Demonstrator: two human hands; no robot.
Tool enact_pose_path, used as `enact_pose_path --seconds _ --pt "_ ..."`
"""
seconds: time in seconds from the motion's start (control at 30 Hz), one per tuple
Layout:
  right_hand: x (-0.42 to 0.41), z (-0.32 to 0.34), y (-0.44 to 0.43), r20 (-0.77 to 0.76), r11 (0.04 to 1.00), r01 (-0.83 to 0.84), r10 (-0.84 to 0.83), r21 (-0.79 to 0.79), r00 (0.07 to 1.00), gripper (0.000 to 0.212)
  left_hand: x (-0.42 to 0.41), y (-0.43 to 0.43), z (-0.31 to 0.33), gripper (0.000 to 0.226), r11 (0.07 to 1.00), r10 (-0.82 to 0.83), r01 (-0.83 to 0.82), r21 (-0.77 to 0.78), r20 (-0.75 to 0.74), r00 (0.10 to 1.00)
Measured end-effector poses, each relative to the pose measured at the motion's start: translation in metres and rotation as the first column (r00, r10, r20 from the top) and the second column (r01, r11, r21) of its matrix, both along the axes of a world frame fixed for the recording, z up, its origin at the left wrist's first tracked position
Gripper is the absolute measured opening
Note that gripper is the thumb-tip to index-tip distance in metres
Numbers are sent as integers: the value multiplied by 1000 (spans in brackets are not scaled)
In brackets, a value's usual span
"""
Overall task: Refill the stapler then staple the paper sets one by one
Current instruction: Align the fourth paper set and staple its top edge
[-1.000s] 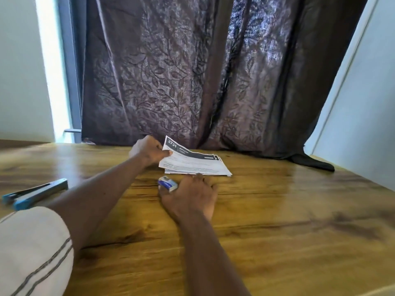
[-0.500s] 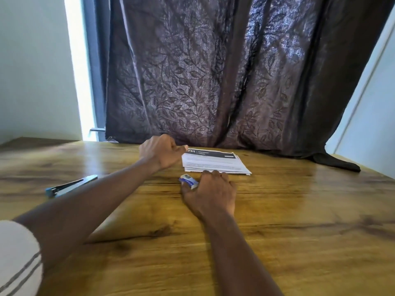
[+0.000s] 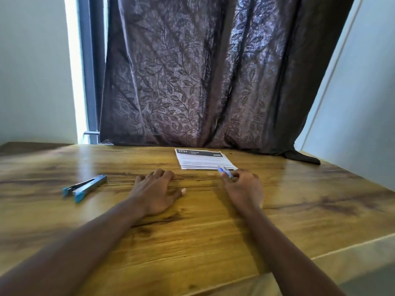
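A stack of printed paper sets (image 3: 203, 159) with a dark header lies flat at the far middle of the wooden table (image 3: 213, 231). A blue stapler (image 3: 85, 187) lies swung open on the table at the left. My left hand (image 3: 157, 193) rests flat on the wood between the stapler and the papers, fingers spread, holding nothing. My right hand (image 3: 243, 189) sits just in front of the papers' near right corner and pinches a small blue and white staple box (image 3: 225, 171) at its fingertips.
A dark leaf-patterned curtain (image 3: 192, 82) hangs right behind the table's far edge, its end (image 3: 303, 158) draped on the table at the right. Pale walls stand at both sides. The table's near right edge (image 3: 352, 246) runs diagonally.
My left hand let go of the papers' left edge and drew back left onto the bare wood. The papers now lie flat. My right hand shifted right with the staple box.
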State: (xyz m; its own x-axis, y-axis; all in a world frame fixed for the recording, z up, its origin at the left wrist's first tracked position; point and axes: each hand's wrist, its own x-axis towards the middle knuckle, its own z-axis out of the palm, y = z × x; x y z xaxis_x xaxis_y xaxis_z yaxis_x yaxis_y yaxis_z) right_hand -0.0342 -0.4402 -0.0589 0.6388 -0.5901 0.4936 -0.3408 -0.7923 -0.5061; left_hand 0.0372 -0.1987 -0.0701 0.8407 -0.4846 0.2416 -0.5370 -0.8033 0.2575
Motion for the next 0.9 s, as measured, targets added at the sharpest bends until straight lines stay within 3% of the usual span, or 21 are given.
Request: enact_pose_path --seconds 0.2,0.37,0.43,0.5,0.57,0.67,0.73,0.8,0.9 --pt "-11 -1 -54 -121 989 145 -141 31 983 42 7 1 0 74 1000 -28 29 9 -73 997" --pt "-9 -7 -48 -263 978 163 -193 -132 945 55 9 1 -2 78 1000 -25 26 17 -86 996" --pt "-13 -5 -36 -223 965 148 -197 -216 955 61 7 1 -1 77 1000 -17 18 20 -74 997" --pt "-19 -4 -17 -144 964 50 -90 -260 986 61 2 4 2 75 1000 -1 1 3 -49 999" --pt "-24 -7 6 -147 956 -157 123 -247 981 67 -5 8 8 71 999 22 -22 -45 -6 1000" --pt "-30 -11 39 -296 876 -481 452 -30 842 99 -18 19 18 63 983 71 -46 -176 142 987" --pt "-31 -13 49 -428 826 -564 503 -20 751 114 -26 31 25 55 967 132 -61 -249 281 950" --pt "-31 -11 50 -503 806 -588 479 -73 719 119 -30 50 31 52 962 224 -134 -237 409 885" --pt "-32 -10 49 -520 807 -582 459 -95 721 120 -31 87 36 56 936 350 -322 -139 431 832"
